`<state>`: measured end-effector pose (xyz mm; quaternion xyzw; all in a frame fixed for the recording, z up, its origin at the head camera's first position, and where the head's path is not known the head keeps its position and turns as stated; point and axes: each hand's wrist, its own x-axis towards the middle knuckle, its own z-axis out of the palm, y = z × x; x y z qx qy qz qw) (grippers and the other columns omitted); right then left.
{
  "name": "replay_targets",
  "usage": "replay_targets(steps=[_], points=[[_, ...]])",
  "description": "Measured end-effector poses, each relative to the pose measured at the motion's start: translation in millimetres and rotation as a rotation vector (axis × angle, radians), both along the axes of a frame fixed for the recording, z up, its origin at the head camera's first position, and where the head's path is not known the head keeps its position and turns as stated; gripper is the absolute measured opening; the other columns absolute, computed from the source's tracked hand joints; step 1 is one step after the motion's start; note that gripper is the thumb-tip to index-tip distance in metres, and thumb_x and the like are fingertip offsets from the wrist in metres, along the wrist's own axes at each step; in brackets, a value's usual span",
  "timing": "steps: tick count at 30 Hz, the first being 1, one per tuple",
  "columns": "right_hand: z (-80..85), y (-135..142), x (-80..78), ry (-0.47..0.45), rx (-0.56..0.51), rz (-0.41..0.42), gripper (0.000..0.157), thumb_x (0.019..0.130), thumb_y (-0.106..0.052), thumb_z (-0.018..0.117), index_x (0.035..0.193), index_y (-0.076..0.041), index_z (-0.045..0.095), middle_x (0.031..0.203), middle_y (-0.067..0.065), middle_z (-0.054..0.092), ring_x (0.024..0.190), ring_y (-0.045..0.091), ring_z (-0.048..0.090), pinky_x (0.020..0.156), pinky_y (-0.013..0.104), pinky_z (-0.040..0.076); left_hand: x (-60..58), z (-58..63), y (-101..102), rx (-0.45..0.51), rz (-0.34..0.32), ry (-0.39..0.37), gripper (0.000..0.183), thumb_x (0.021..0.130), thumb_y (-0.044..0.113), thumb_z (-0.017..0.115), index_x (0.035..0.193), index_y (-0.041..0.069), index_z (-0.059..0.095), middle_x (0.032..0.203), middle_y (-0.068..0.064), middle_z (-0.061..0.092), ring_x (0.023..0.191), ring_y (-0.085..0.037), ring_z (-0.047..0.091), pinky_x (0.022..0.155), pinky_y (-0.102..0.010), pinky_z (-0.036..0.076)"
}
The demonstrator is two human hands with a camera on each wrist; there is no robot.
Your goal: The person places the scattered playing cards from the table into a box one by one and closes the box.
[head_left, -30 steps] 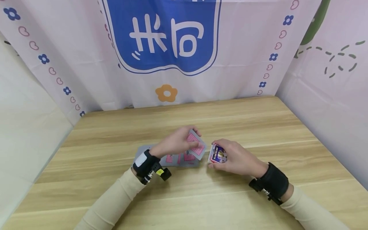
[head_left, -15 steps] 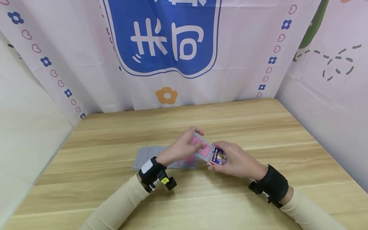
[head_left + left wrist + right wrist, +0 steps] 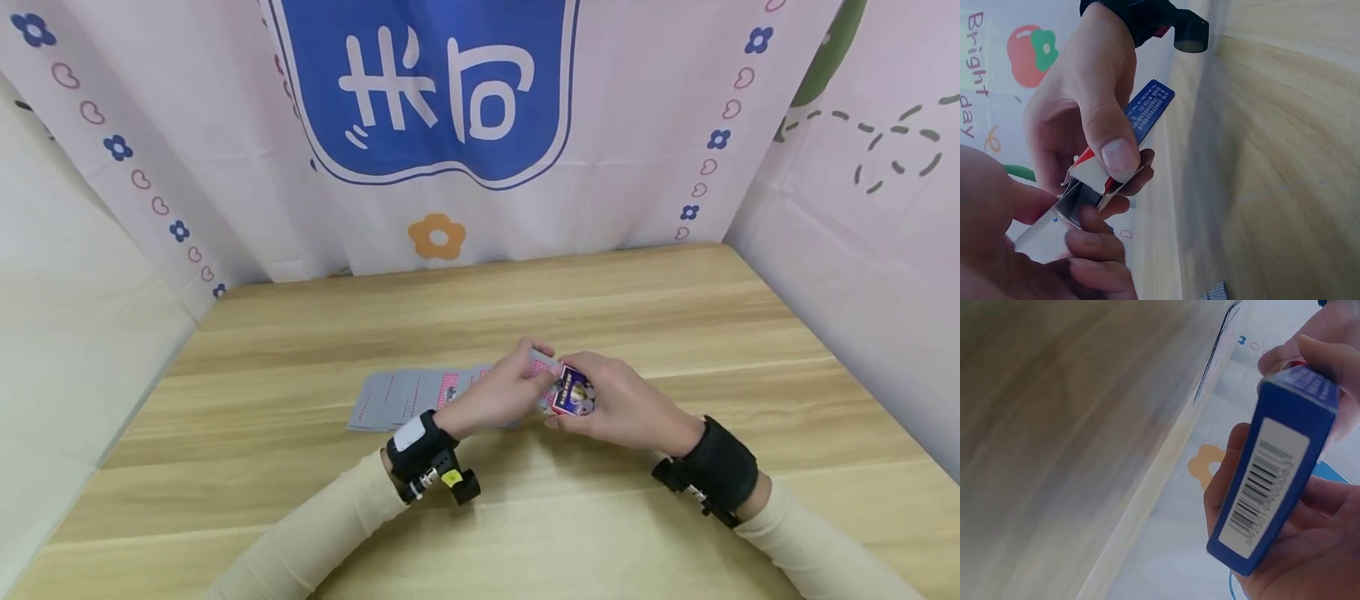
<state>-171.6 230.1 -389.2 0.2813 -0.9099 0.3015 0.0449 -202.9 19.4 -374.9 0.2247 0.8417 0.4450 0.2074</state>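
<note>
head view, nearest first: cream left sleeve (image 3: 322,525) and right sleeve (image 3: 817,542) come in from the lower edge, each ending at a black wristband with a small camera.

right hand (image 3: 626,404), grip: thumb and fingers curled round the card box (image 3: 573,392), which sits over the middle of the table (image 3: 585,542), right of the row of cards. left hand (image 3: 506,392), grip: pinching the held cards (image 3: 542,365), their edge meeting the box mouth; left wrist view shows dark card edges in the opening.

box writing: upper face purple-blue with a picture and a line of lettering, too small to read. right wrist view: white barcode label (image 3: 1265,487) on a blue narrow face, digits blurred, first one 6. left wrist view: fine white print on another blue side, illegible.

box direction: open mouth points left, to the left hand; long axis roughly left-right, far part covered by the right hand.

row of cards (image 3: 405,398): overlapping, grey-bordered, pink-patterned backs up, partly behind the left forearm.

beyond the table: hanging cloth (image 3: 600,208) with orange flower (image 3: 420,237) and blue badge (image 3: 450,154), large white characters, cropped above. left wrist view also catches "bright day" lettering (image 3: 975,75), sideways.
</note>
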Motion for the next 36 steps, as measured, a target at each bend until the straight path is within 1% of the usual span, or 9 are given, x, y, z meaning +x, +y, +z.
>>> replay_targets(steps=[6, 9, 12, 19, 23, 26, 30, 32, 36], points=[[1.5, 1.0, -3.2, 0.025, -0.019, -0.006, 0.056, 0.081, -0.035, 0.091, 0.123, -0.007, 0.066, 0.103, 0.001, 0.07, 0.082, 0.006, 0.061, 0.067, 0.021, 0.053, -4.4, 2.6, -8.9, 0.011, 0.028, -0.043, 0.042, 0.113, 0.045, 0.042, 0.142, 0.015, 0.047, 0.119, -0.009, 0.07, 0.09, -0.019, 0.061, 0.072, -0.031, 0.046], [2.2, 1.5, -3.8, 0.025, -0.02, -0.009, 0.059, 0.081, -0.035, 0.091, 0.124, -0.006, 0.065, 0.104, 0.001, 0.07, 0.082, 0.007, 0.061, 0.068, 0.021, 0.053, -7.1, 3.6, -15.2, 0.043, 0.051, -0.038, 0.035, 0.113, 0.041, 0.042, 0.129, 0.012, 0.054, 0.11, -0.01, 0.067, 0.078, -0.019, 0.052, 0.065, -0.029, 0.04], [2.0, 1.8, -3.8, 0.003, -0.02, -0.008, 0.06, 0.082, -0.036, 0.091, 0.127, -0.006, 0.064, 0.106, 0.001, 0.07, 0.083, 0.007, 0.062, 0.069, 0.021, 0.054, -8.9, 4.1, -20.0, 0.06, 0.04, -0.027, 0.03, 0.113, 0.037, 0.046, 0.119, 0.011, 0.059, 0.101, -0.01, 0.064, 0.078, -0.019, 0.05, 0.066, -0.028, 0.039], [0.0, 1.0, -3.9, -0.016, -0.021, -0.004, 0.058, 0.083, -0.038, 0.09, 0.126, -0.009, 0.064, 0.104, -0.001, 0.069, 0.081, 0.006, 0.06, 0.066, 0.021, 0.053, -10.2, 0.3, -22.7, 0.039, -0.033, -0.03, 0.023, 0.111, 0.034, 0.051, 0.108, 0.016, 0.064, 0.103, -0.016, 0.068, 0.093, -0.031, 0.062, 0.069, -0.029, 0.043], [-0.2, 0.1, -3.8, -0.029, -0.02, 0.0, 0.059, 0.083, -0.039, 0.089, 0.126, -0.009, 0.064, 0.103, 0.0, 0.069, 0.079, 0.007, 0.06, 0.064, 0.021, 0.053, -11.3, -2.9, -21.2, 0.031, -0.061, -0.014, 0.023, 0.11, 0.035, 0.053, 0.103, 0.016, 0.064, 0.098, -0.008, 0.067, 0.085, -0.023, 0.06, 0.065, -0.027, 0.042], [0.0, 0.1, -4.0, -0.031, -0.02, 0.004, 0.061, 0.083, -0.039, 0.09, 0.129, -0.008, 0.063, 0.105, 0.001, 0.07, 0.08, 0.007, 0.061, 0.065, 0.021, 0.054, -13.0, -4.7, -20.4, 0.025, -0.086, 0.007, 0.025, 0.11, 0.036, 0.054, 0.101, 0.015, 0.064, 0.094, -0.005, 0.065, 0.076, -0.014, 0.053, 0.063, -0.026, 0.04], [0.5, 0.8, -4.5, -0.023, -0.021, -0.003, 0.065, 0.082, -0.039, 0.09, 0.131, -0.006, 0.063, 0.106, 0.002, 0.07, 0.082, 0.007, 0.062, 0.067, 0.021, 0.054, -15.5, -4.3, -19.3, 0.035, -0.092, -0.002, 0.035, 0.112, 0.037, 0.049, 0.105, 0.008, 0.065, 0.091, -0.005, 0.064, 0.066, -0.013, 0.045, 0.059, -0.026, 0.037], [0.1, 1.7, -4.9, -0.024, -0.023, -0.008, 0.066, 0.082, -0.039, 0.09, 0.132, -0.005, 0.063, 0.108, 0.003, 0.071, 0.083, 0.008, 0.062, 0.067, 0.021, 0.054, -16.1, -3.5, -18.5, 0.039, -0.086, -0.016, 0.035, 0.112, 0.037, 0.049, 0.107, 0.006, 0.066, 0.092, -0.005, 0.065, 0.066, -0.014, 0.046, 0.058, -0.027, 0.037], [-0.4, 2.7, -4.3, -0.041, -0.021, -0.014, 0.069, 0.083, -0.039, 0.09, 0.135, -0.002, 0.062, 0.111, 0.005, 0.072, 0.085, 0.009, 0.062, 0.069, 0.021, 0.055, -17.8, -5.8, -17.7, 0.007, -0.111, 0.001, 0.028, 0.111, 0.037, 0.053, 0.108, 0.012, 0.067, 0.091, 0.0, 0.064, 0.071, -0.013, 0.05, 0.06, -0.026, 0.04]])
